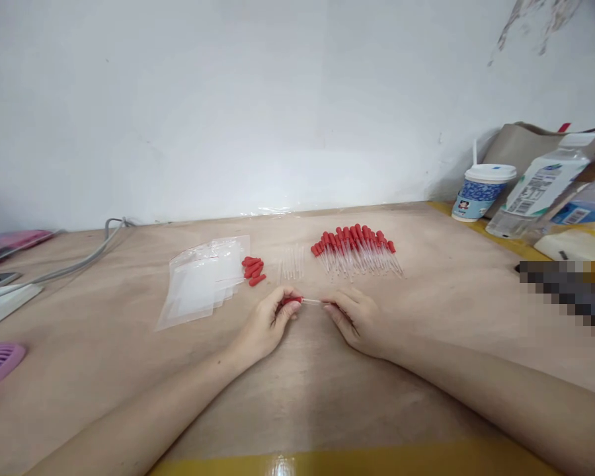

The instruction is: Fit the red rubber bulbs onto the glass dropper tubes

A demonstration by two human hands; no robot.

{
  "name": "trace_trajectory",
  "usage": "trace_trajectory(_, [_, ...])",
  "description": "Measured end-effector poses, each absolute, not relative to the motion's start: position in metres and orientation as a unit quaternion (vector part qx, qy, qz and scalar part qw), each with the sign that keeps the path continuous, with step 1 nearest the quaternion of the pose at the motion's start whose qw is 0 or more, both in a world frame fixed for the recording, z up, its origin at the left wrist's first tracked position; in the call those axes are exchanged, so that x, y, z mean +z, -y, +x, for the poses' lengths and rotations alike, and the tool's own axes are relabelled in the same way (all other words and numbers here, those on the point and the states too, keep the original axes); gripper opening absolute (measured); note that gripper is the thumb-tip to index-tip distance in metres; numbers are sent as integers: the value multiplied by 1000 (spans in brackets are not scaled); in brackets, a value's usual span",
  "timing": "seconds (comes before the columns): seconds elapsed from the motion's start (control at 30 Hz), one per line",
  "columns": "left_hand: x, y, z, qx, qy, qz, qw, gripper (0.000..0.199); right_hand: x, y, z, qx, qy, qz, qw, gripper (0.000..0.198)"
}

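Note:
Between thumb and fingers, my left hand point(276, 316) pinches a red rubber bulb point(293, 301). A thin clear dropper tube point(311, 301) runs from the bulb to my right hand point(353, 318), whose closed fingertips grip its other end. Just beyond my left hand lies a small pile of loose red rubber bulbs point(252, 270). Several bare clear tubes point(291, 263) rest side by side to the right of that pile. Farther right, droppers with red bulbs point(357, 246) are heaped in a fan, their tubes pointing towards me.
Clear plastic bags point(198, 284) lie overlapped on the left. A grey cable point(86, 254) and a pink slotted object point(0, 365) are at the far left. A paper cup point(483, 192) and a plastic bottle point(540, 188) stand at the back right, near a blurred-out dark object point(570, 291).

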State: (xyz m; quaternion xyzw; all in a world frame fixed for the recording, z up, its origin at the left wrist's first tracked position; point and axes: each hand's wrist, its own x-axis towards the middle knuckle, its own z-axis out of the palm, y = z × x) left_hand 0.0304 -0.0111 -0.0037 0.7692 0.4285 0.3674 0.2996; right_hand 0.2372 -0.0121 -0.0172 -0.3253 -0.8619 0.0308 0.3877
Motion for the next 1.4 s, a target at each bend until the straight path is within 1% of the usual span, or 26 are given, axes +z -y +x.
trace_trajectory(0.07, [-6,10,30,379,-425,758,318,15,-16,12,236,35,858,-321,400,20])
trace_trajectory(0.17, [-7,9,29,372,-424,770,299,19,-16,12,237,46,849,-325,414,19])
trace_trajectory(0.37, [-3,9,29,357,-417,795,258,19,-17,12,239,29,859,-326,394,19])
trace_trajectory(0.5, [-2,11,30,362,-412,789,277,18,-14,11,239,39,863,-312,395,20])
trace_trajectory(0.63, [-2,12,30,365,-398,774,331,17,-12,7,242,75,869,-287,396,21])
trace_trajectory(0.83, [-3,13,29,329,-380,794,342,17,-14,-2,250,89,897,-271,338,20])
trace_trajectory(0.9, [-2,14,30,323,-387,798,329,17,-15,-2,251,57,903,-278,323,20])
trace_trajectory(0.97, [-1,15,30,318,-400,807,297,18,-17,-1,251,0,903,-289,317,20])
trace_trajectory(1.03, [-1,16,31,319,-407,817,257,19,-18,3,249,-57,899,-295,319,21])
trace_trajectory(1.1, [-1,16,31,332,-404,822,224,18,-19,7,247,-88,893,-299,325,21])
trace_trajectory(1.17, [-2,14,31,357,-395,822,204,17,-20,10,246,-89,884,-311,338,20])
trace_trajectory(1.27, [-5,10,29,391,-388,812,192,19,-19,11,248,-55,873,-332,352,19])
trace_trajectory(1.4, [-6,6,24,386,-391,809,207,18,-19,10,251,-47,877,-326,349,20])
